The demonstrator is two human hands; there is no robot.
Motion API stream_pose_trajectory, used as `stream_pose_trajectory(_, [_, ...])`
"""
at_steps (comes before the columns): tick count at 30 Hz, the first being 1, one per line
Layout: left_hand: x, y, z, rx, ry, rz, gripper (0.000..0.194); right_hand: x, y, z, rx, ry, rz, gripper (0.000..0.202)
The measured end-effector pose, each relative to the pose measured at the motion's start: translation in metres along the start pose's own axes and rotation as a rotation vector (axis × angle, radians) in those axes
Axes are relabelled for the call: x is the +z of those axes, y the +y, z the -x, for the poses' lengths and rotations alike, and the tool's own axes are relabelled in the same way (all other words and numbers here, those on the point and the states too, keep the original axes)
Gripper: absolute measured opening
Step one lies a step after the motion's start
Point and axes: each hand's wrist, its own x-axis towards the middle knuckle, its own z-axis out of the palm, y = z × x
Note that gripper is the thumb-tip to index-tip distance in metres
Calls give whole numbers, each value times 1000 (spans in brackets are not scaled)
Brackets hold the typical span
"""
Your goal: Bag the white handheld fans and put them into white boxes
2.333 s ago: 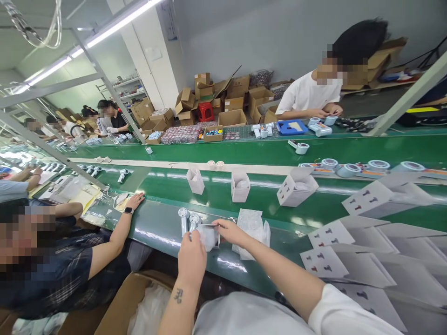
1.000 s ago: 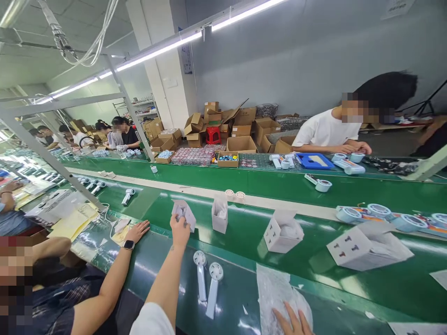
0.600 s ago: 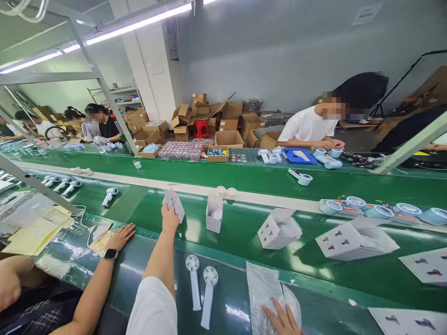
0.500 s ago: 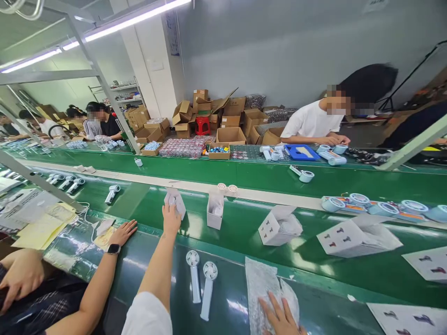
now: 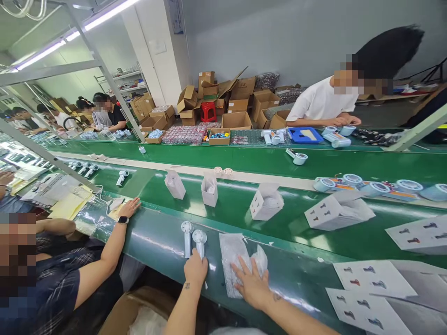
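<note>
My left hand (image 5: 195,270) is closed around the lower handle of a light-blue handheld fan (image 5: 199,238), which lies on the dark worktop. A second handheld fan (image 5: 187,232) lies just left of it. My right hand (image 5: 252,283), fingers spread, rests flat on a clear bubble-wrap bag (image 5: 230,260). On the green belt beyond stand open white boxes, among them a left one (image 5: 175,185) and one (image 5: 209,190) with a wrapped item in it.
A co-worker's forearm (image 5: 113,244) rests on the worktop at left. Printed boxes (image 5: 375,279) crowd the right corner. Across the belt, another person (image 5: 317,102) sits behind several blue fan parts (image 5: 337,139). Below the worktop is a cardboard carton (image 5: 122,309).
My left hand has left the white box on the belt and come back to the right-hand fan on the worktop. My right hand stays on the bubble-wrap bag. The view has shifted.
</note>
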Motion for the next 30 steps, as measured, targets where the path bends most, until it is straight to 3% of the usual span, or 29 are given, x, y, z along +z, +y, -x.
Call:
stream_pose_trajectory(2, [-3,5,11,19,-20,71,29,-13,0,4,-50,109,-184,49])
stream_pose_trajectory(4, [3,14,32,55,-62,205,32,-27,-1,9,-72,142,-575,39])
stream_pose_trajectory(7, [24,32,73,136,-233,546,38,-45,-3,18,-86,-125,-1300,45])
stream_pose_trajectory(9, [39,41,93,224,-358,706,41,-53,0,26,-61,-225,-1602,43])
stream_pose_trajectory(12, [53,35,101,384,-315,505,30,-63,15,42,48,-43,-1824,26])
stream_pose_trajectory(14, [60,23,92,498,-275,192,25,-70,30,55,78,36,-1909,22])
stream_pose_trajectory(17, [70,5,74,566,-344,-63,25,-77,52,76,52,-37,-1977,26])
stream_pose_trajectory(22, [70,0,60,424,-277,-3,12,-63,56,104,29,-330,-1938,43])
stream_pose_trajectory(25, [53,3,63,352,-209,117,9,-46,39,103,13,-530,-1792,63])
stream_pose_trajectory(30, [20,2,72,307,-242,403,15,-34,10,81,-18,-689,-1610,99])
